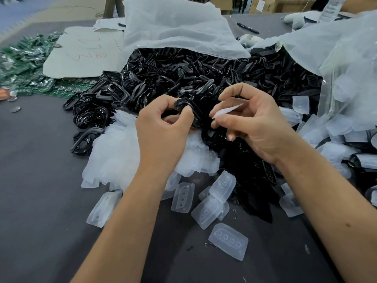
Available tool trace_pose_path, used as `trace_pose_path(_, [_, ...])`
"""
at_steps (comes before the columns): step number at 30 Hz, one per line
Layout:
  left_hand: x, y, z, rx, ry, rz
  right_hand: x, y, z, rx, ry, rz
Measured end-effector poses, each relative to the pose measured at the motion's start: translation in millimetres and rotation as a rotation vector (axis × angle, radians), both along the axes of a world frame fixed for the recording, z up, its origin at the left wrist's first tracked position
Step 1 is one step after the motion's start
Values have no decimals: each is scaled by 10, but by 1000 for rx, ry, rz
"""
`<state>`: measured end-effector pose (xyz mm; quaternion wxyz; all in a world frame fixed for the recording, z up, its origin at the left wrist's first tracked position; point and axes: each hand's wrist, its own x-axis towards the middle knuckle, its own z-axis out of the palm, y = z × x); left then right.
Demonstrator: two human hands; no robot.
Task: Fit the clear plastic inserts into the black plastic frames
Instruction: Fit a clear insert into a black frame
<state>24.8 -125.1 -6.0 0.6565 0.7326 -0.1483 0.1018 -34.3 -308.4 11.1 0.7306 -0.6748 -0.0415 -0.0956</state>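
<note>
My left hand (163,127) pinches a black plastic frame (192,111) between thumb and fingers, holding it above the piles. Just right of it, my right hand (255,123) holds a clear plastic insert (226,111) edge-on, its tip a short gap from the frame. Behind the hands lies a big heap of black frames (183,78) spilling from a plastic bag. Loose clear inserts (228,241) with rows of round holes lie on the dark table in front, and more of them are heaped under my left hand (114,156).
A white plastic bag (173,29) covers the frame heap at the back. Another clear bag (346,64) with inserts stands at the right. Green circuit boards (22,64) and a white sheet (81,52) lie at the left. A black marker (247,28) rests far back.
</note>
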Motion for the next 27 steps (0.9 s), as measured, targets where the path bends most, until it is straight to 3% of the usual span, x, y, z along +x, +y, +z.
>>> trace_pose_path(7, [11, 3, -11, -60, 18, -39, 28, 0, -30, -161, -76, -112])
trace_pose_path(15, [-5, 2, 5, -73, 7, -22, 45, 36, -57, -627, -425, -412])
trace_pose_path(23, [2, 5, 1, -91, 10, -38, 63, 54, -112, -556, -443, -414])
trace_pose_path(27, [10, 10, -16, -98, -3, -45, 64, 100, -119, -390, -355, -361])
